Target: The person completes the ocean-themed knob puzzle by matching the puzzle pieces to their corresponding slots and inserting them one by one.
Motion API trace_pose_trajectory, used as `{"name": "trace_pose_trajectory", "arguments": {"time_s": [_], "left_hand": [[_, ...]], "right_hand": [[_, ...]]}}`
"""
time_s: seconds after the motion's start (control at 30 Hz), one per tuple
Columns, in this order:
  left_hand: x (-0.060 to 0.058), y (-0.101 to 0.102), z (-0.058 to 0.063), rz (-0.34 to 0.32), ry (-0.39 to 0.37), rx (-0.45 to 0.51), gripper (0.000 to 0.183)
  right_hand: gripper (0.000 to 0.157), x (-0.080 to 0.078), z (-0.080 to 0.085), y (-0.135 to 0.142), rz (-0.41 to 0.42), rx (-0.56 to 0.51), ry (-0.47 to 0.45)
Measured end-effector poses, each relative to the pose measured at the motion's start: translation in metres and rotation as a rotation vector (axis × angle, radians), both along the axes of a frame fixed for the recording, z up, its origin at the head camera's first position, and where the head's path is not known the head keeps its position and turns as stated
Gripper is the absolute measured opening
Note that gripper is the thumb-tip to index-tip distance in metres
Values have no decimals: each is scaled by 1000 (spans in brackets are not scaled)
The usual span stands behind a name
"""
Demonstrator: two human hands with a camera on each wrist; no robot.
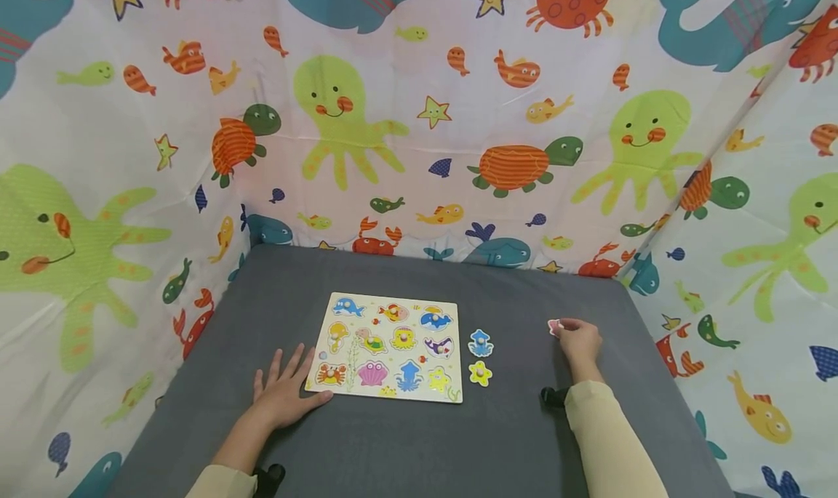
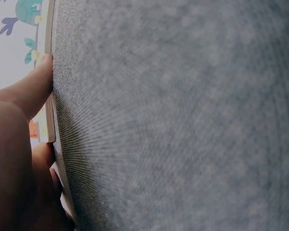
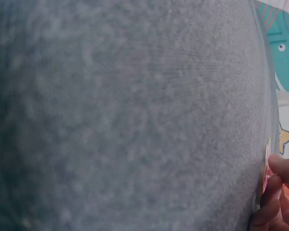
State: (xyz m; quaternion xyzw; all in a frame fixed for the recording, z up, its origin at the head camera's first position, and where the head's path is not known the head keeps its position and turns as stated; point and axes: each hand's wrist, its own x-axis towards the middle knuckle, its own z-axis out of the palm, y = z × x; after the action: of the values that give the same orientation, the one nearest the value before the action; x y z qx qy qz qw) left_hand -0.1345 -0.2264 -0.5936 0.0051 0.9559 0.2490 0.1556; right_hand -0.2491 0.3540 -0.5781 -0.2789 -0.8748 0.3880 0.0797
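Note:
My left hand (image 1: 283, 398) lies with spread fingers on the table at the lower left corner of a wooden knob puzzle board (image 1: 386, 355). Its thumb (image 2: 38, 82) is along the board's near edge. Sea animals cover the board, several of them with small knobs. Off to the right, my right hand (image 1: 580, 344) pinches a small pink puzzle piece (image 1: 554, 328) between thumb and fingers, close over the table; the fingers hide part of it. In the right wrist view the pink piece (image 3: 267, 168) shows edge-on.
Just right of the board lie a blue squid piece (image 1: 481, 343) and a yellow star piece (image 1: 481, 373). A dark grey cloth covers the table (image 1: 406, 447). Curtains (image 1: 393, 62) printed with sea animals stand behind the table and at both sides.

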Motion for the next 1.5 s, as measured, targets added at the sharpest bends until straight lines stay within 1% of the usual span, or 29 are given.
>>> {"name": "trace_pose_trajectory", "arguments": {"time_s": [0.13,0.23,0.37,0.6,0.7,0.87,1.03,1.17,1.5], "left_hand": [[0,0,3,2,-8,-9,115],[0,2,5,-1,-18,-25,113],[1,2,4,3,-17,-30,113],[1,1,8,4,-8,-14,114],[1,2,9,3,-14,-16,113],[2,3,9,1,-24,-29,112],[3,3,8,5,-9,-28,112],[2,3,8,6,-2,-29,112],[1,3,5,3,-18,-44,113]], "right_hand": [[29,-1,0,0,-7,-1,2],[28,-1,0,0,-3,21,-3],[28,-1,0,2,11,55,-20],[28,-3,8,-1,42,63,-65],[29,-3,12,-5,58,62,-66],[29,-3,20,-16,105,93,-37],[28,-2,26,-28,161,131,2],[28,-1,32,-40,210,128,38],[25,1,51,-72,278,104,105]]}}
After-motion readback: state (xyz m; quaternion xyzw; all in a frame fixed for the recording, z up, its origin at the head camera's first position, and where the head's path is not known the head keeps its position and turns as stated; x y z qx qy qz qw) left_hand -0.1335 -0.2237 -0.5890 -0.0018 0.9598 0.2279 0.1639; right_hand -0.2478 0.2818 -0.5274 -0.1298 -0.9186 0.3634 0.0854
